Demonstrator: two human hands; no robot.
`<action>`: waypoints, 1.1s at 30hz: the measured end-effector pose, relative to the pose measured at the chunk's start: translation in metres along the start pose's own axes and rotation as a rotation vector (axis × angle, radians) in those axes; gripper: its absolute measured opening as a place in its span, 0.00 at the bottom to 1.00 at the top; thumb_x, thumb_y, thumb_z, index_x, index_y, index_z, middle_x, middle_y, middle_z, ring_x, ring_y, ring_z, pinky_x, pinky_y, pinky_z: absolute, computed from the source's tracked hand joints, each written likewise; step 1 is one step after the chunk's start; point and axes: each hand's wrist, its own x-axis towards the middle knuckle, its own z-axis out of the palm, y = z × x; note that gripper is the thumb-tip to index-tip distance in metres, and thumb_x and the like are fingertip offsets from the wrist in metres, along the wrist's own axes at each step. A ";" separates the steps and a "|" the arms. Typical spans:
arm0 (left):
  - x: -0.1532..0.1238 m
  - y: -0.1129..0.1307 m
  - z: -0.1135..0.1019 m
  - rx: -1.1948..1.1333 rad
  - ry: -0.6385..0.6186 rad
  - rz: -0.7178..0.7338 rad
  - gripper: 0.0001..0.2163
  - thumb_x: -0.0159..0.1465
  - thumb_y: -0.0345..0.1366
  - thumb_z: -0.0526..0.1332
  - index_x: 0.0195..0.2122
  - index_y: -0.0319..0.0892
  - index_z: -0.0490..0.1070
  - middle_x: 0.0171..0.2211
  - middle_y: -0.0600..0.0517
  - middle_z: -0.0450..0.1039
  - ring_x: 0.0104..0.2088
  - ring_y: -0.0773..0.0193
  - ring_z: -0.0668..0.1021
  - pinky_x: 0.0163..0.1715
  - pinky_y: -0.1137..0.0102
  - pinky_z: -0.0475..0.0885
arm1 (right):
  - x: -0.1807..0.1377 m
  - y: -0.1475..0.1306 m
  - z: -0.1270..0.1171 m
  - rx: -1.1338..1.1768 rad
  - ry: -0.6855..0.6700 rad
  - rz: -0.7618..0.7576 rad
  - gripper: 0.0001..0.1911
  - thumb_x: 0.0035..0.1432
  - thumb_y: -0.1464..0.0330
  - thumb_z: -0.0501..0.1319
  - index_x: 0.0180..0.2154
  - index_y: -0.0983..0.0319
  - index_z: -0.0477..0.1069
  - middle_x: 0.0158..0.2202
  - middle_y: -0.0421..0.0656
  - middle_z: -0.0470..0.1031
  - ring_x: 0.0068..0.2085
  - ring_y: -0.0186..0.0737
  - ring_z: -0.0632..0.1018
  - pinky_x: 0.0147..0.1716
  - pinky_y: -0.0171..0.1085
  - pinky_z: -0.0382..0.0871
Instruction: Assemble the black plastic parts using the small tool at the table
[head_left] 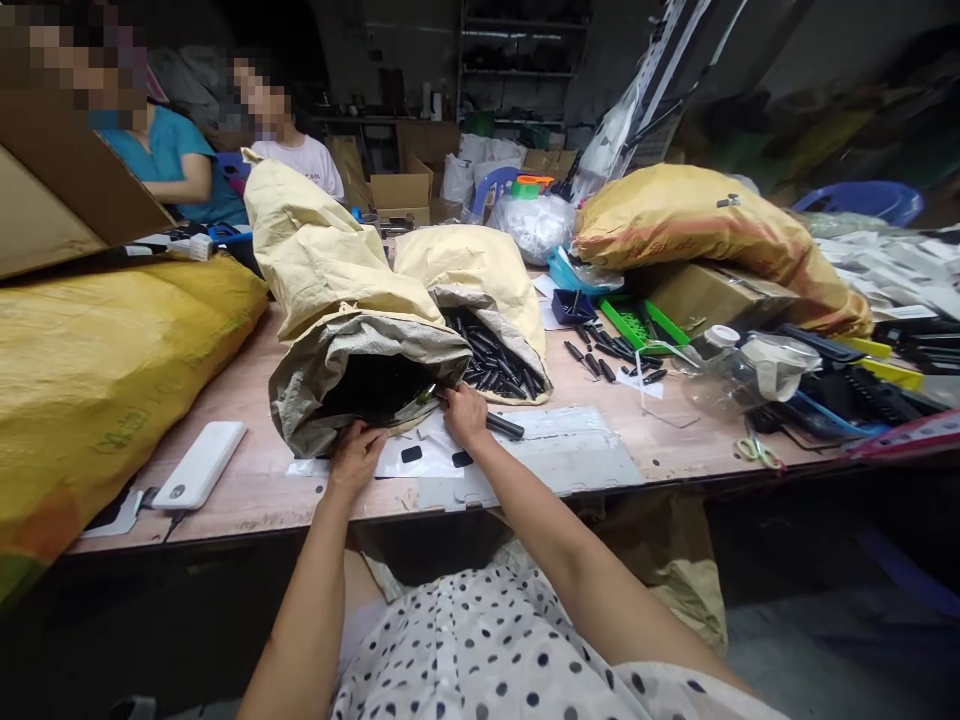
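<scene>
A large cream woven sack (322, 260) lies on its side with its grey-lined mouth facing me; its inside is dark. My left hand (356, 457) is at the lower lip of that mouth, fingers curled against the fabric. At the right side of the mouth, my right hand (465, 412) is closed around a slim tool with a black cylindrical handle (505, 426); a small shiny part shows beyond the fingers, its kind unclear. Below lie a white sheet (397, 460) with black rounded patches and a flat grey-white board (570, 450).
A second cream sack (480, 255) holds black handle-like pieces (491, 360). Rightward are a green tray (645, 325), clear jug (731, 375), scissors (757, 452) and a yellow sack on a carton (720, 295). Leftward are a white power bank (201, 465) and yellow sack (127, 370). Two people sit opposite.
</scene>
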 end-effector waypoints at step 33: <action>-0.020 0.022 -0.023 0.203 0.051 0.017 0.10 0.62 0.34 0.61 0.40 0.46 0.81 0.40 0.44 0.78 0.42 0.48 0.78 0.44 0.57 0.75 | -0.069 0.055 0.021 0.035 0.157 -0.075 0.16 0.67 0.72 0.56 0.53 0.57 0.74 0.46 0.48 0.74 0.48 0.46 0.73 0.44 0.38 0.67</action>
